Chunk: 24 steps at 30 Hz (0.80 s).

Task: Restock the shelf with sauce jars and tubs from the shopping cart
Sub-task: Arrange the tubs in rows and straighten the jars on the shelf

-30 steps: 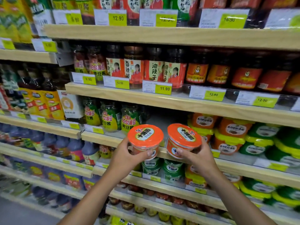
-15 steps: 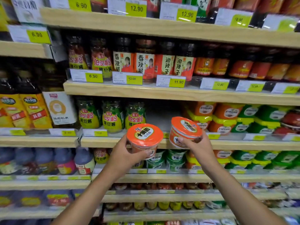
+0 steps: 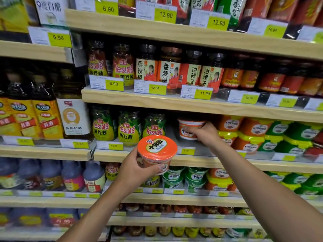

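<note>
The left hand (image 3: 134, 170) curls its fingers (image 3: 161, 167) round an orange-lid tub (image 3: 156, 151), held tilted before the shelf edge (image 3: 201, 161); its place lies behind and above, right of the green jars (image 3: 129, 128). There the right hand (image 3: 206, 133) grips the second tub (image 3: 188, 131) nearly upright, beside stacked tubs (image 3: 248, 135)

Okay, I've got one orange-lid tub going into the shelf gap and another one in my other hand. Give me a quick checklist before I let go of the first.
1. Grip of right hand on first tub: ok, fingers curl round its side.
2. First tub inside the gap between green-label jars and stacked tubs: ok.
3. Its base flat on the shelf: cannot tell from this angle.
4. First tub upright: ok, lid on top.
5. Grip of left hand on second tub: ok, lid up, in front of the shelf edge.
</note>
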{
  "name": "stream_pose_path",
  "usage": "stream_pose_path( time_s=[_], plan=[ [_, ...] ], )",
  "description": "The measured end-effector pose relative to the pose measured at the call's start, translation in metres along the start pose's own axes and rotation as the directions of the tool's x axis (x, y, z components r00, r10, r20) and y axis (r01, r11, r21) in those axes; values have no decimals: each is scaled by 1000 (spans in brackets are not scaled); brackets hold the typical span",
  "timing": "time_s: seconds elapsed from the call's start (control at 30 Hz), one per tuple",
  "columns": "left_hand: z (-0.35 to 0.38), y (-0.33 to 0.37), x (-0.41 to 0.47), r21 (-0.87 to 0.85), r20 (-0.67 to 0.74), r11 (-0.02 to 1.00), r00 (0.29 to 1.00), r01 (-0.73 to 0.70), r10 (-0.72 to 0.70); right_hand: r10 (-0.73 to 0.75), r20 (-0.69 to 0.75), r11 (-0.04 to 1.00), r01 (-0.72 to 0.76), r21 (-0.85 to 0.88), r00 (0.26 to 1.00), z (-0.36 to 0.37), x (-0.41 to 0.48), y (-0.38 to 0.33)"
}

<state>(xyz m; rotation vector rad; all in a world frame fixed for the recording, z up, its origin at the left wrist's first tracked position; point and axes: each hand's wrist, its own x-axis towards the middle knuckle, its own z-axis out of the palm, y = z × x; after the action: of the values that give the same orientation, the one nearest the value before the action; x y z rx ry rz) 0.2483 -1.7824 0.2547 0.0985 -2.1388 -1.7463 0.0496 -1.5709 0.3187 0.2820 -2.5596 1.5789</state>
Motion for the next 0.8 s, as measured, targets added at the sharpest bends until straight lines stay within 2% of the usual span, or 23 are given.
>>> stream_pose_path(
  time_s=[0.33, 0.4, 0.47, 0.53, 0.67, 0.8],
  plan=[
    [-6, -6, -4, 3, -6, 1000, 1000, -3, 3, -2, 85, 943, 30, -331, 996, 9, 3, 13],
    [-5, -8, -5, 4, -8, 1000, 1000, -7, 7, -27, 59, 904, 49, -424, 998, 3, 1, 12],
    [-4, -10, -6, 11, -20, 1000, 1000, -6, 6, -113, -8, 867, 95, -490, 994, -3, -6, 10],
    [-3, -12, -6, 10, -23, 1000, 1000, 0, 1, -250, -17, 796, 196, -572, 968, -7, -14, 11],
    [2, -14, -5, 9, -24, 1000, 1000, -4, 4, -420, 66, 511, 296, -807, 905, -10, -29, 16],
    [7, -13, -4, -5, -17, 1000, 1000, -16, 16, -507, 126, 409, 367, -835, 852, -5, -29, 11]
  ],
)
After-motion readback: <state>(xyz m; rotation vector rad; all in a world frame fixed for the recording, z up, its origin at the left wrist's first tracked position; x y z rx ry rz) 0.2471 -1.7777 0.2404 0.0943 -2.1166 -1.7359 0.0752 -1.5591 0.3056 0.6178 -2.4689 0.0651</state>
